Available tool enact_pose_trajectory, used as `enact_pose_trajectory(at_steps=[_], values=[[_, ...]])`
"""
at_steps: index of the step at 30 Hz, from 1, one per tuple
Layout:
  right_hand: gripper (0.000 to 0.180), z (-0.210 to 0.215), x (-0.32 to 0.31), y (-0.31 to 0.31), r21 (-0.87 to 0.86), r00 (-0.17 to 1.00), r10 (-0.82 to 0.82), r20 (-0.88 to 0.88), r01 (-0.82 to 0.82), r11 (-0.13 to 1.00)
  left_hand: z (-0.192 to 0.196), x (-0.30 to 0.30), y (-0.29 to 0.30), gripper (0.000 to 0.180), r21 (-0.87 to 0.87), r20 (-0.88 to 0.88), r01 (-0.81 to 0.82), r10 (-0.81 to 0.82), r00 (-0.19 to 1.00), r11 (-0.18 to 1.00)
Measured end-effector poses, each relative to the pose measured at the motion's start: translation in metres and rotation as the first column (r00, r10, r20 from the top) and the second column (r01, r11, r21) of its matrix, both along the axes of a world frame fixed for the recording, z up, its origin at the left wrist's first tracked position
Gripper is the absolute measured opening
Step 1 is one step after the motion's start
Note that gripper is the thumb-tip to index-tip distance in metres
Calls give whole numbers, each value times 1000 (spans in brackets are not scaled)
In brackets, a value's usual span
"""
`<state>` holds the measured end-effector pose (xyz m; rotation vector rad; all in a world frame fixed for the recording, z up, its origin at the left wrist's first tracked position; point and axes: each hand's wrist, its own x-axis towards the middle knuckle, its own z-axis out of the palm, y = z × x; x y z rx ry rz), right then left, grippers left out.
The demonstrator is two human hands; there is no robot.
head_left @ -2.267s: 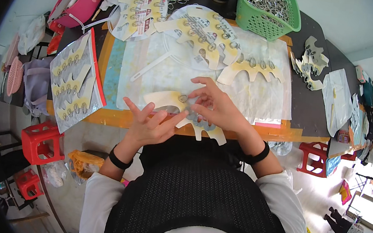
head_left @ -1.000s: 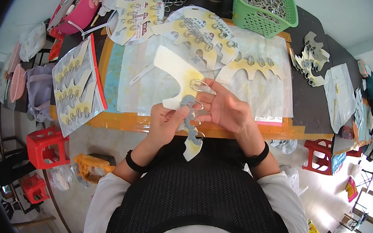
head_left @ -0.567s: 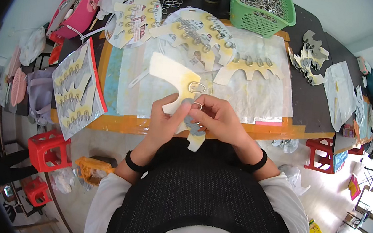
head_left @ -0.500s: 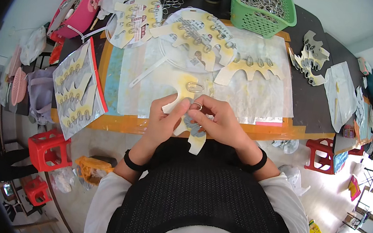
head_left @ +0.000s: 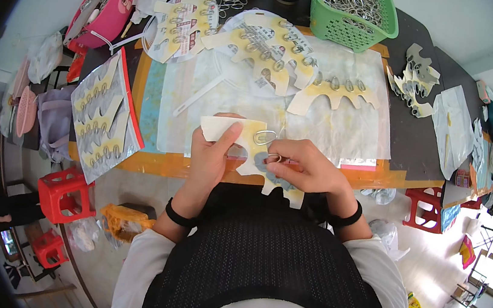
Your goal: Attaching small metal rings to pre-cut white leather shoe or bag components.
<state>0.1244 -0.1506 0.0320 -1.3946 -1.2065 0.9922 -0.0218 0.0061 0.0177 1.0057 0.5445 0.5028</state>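
The dark tabletop point(head_left: 419, 131) bears most of the work, and a pale sheet point(head_left: 328, 127) covers its middle, presumably to catch the yellow stain that marks it. At 1 o'clock from the strip point(head_left: 252, 155) in hand, the green basket point(head_left: 348, 36) contains a heap of metal rings point(head_left: 350, 4), near enough to reach. At 9 o'clock, the red-edged bag point(head_left: 133, 114) overhangs the rim with 3 ringed strips lying flat, probably so that nothing shifts. The 2 fans point(head_left: 191, 39), at 11 and 12 o'clock, seem to serve as trays for others.

The strip itself is over the near edge, teeth toward 5 o'clock. The left hand point(head_left: 207, 152) clamps its broad end, thumb on top, apparently to steady it. The right hand's point(head_left: 303, 165) thumb and forefinger pinch the lower ring point(head_left: 274, 157); the upper ring point(head_left: 265, 137) lies untouched at 11 o'clock from it.
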Motion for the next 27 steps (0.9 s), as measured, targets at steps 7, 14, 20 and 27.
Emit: enact_pose_trajectory(at_steps=[7, 14, 20, 27], values=[[11, -4, -8, 8, -141, 827, -477, -298, 456, 879, 9, -1, -6, 23, 247, -86, -109, 134, 987, 963], [20, -10, -24, 26, 273, 772, -574, 273, 510, 816, -1, -6, -19, 21, 269, -120, -86, 122, 985, 959], [17, -19, -35, 30, 199, 726, -614, 310, 582, 788, -8, -12, -22, 18, 194, -106, -75, 97, 990, 978], [15, -22, -41, 33, 292, 685, -643, 343, 572, 766, -27, -14, -24, 13, 186, 62, -127, 117, 991, 974]])
